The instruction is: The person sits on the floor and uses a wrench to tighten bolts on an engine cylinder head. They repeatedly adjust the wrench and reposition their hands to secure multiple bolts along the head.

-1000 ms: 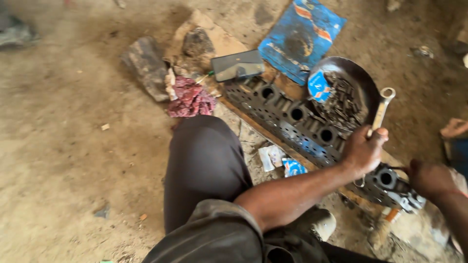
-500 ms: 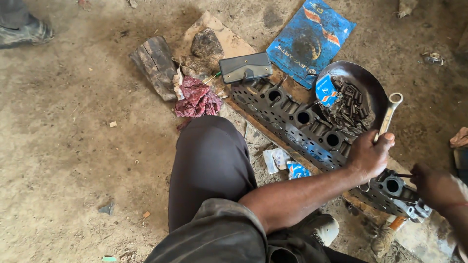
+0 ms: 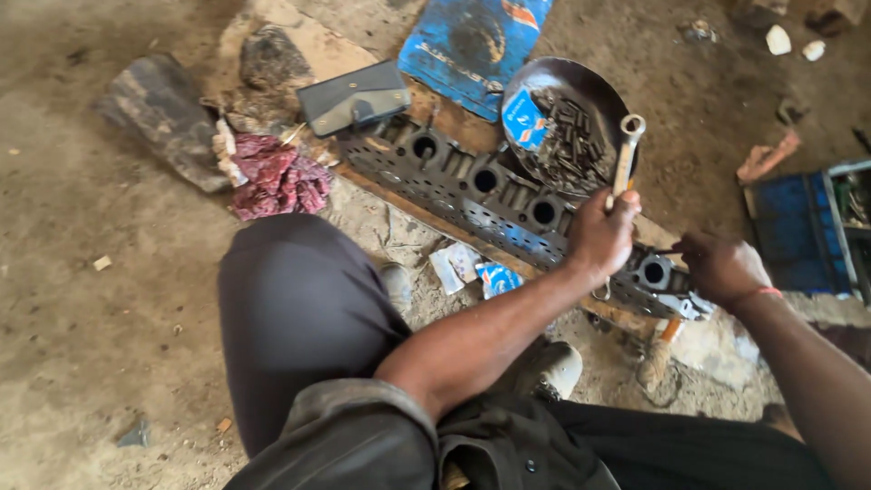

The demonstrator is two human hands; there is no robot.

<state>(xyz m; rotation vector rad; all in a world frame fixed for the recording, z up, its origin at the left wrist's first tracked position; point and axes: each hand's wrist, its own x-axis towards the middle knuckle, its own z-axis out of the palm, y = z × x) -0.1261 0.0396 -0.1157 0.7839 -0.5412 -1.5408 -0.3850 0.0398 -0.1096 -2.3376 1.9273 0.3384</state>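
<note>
While I squat on the dirt floor, my left hand (image 3: pixel 601 238) is closed around the shank of a ring spanner (image 3: pixel 625 156) that stands nearly upright over the near end of the cylinder head (image 3: pixel 494 195). My right hand (image 3: pixel 721 269) is curled against that same end; what it grips I cannot tell. The grimy head lies diagonally on a plank, bores showing. Beyond it: a round pan (image 3: pixel 581 86) of small metal parts, a red rag (image 3: pixel 277 177), a blue packet (image 3: pixel 467 41).
</note>
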